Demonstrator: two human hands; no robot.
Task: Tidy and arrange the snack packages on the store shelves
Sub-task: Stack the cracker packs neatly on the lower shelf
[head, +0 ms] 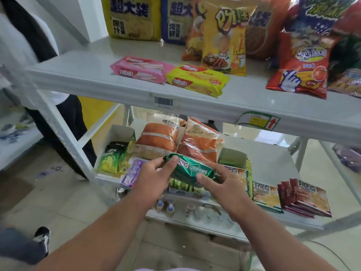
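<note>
Head view — green snack packet in both hands' grip — left hand, right hand.

We have only one view, from the head, looking forward and down at the white metal shelves from close; the edges are blurred, perhaps by the wide lens.

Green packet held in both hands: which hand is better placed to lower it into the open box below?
Probably the right hand: it grips the green packet directly above the open box; the left hand sits off to the side.
</note>
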